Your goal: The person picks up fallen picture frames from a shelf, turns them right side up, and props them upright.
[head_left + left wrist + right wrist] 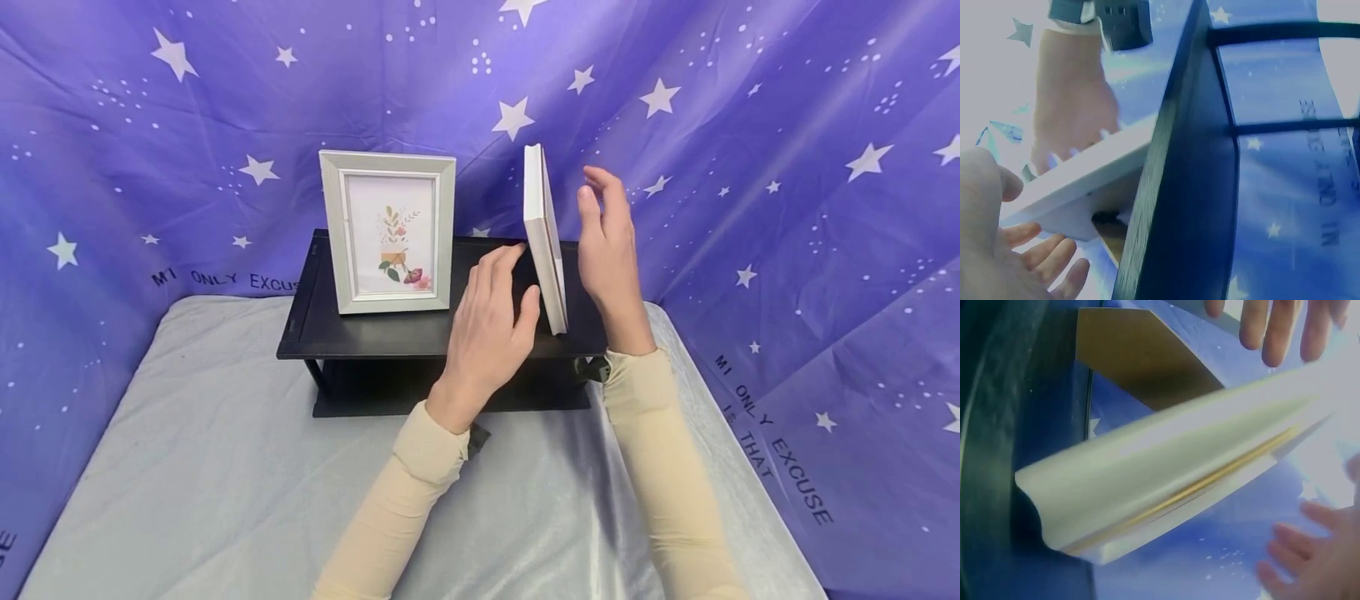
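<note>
Two photo frames stand on a low black rack (330,333). One pale grey frame (452,208) at the left faces me with a flower print in it. A second, white frame (543,225) is upright at the right and seen edge-on. My left hand (491,321) is at its left side, thumb and fingers apart, fingertips close to its lower part. My right hand (609,250) is raised on its other side, a gap away, fingers loosely bent. In the right wrist view, left fingers (1282,328) show above the white frame (1141,450) and right fingers (1291,544) below it.
The rack stands on a table with a pale grey cloth (187,467). A purple curtain (300,92) with white stars surrounds the table at the back and both sides. In the right wrist view, a brown panel (1141,356) shows beyond the white frame.
</note>
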Available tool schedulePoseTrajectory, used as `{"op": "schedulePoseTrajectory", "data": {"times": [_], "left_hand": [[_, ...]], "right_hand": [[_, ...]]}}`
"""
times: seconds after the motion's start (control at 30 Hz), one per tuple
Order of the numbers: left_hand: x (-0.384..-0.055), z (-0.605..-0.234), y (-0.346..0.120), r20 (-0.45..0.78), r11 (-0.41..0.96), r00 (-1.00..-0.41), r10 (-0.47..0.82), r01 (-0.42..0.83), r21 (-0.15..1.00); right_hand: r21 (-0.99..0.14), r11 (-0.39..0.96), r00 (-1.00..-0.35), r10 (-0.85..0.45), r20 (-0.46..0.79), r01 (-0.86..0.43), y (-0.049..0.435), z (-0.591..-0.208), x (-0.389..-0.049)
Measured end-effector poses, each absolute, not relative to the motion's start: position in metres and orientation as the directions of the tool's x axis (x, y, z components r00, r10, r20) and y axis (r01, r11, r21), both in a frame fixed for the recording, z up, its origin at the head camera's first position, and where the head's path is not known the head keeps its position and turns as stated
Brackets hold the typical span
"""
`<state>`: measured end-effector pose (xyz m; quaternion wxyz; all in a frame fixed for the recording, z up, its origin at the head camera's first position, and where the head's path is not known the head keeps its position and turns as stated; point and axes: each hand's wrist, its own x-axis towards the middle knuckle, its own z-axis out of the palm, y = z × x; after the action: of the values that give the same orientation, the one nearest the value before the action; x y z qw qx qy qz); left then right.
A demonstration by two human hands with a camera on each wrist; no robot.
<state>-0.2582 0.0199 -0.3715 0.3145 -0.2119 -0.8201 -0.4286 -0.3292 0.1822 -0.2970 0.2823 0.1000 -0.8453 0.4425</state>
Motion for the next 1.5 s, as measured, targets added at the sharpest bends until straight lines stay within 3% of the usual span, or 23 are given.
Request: {"op": "schedulePoseTrajectory", "data": {"times": [0.17,0.3,0.43,1.1,1.5], "left_hand": [[-0.253,-0.374,0.034,0.640,0.471,-0.767,0.046,0.581,0.663],[-0.251,-0.378,0.044,0.575,0.447,-0.818,0.014,0.519,0.728],[-0.251,-0.381,0.051,0.553,0.491,-0.833,0.000,0.482,0.726],[-0.264,-0.383,0.044,0.557,0.603,-0.831,0.006,0.447,0.660],[-0.273,-0.385,0.031,0.525,0.612,-0.841,0.131,0.485,0.625]], "right_hand": [[-0.751,0.627,-0.948,0.059,0.312,-0.208,0.190,-0.305,-0.339],[-0.784,0.596,-0.980,-0.027,0.199,-0.176,0.194,-0.317,-0.348],[-0.813,0.557,-0.985,-0.089,0.147,-0.172,0.196,-0.327,-0.353],[-0.810,0.567,-0.988,-0.069,0.137,-0.151,0.203,-0.336,-0.352],[-0.855,0.493,-0.986,-0.042,0.161,-0.161,0.208,-0.339,-0.348]]}}
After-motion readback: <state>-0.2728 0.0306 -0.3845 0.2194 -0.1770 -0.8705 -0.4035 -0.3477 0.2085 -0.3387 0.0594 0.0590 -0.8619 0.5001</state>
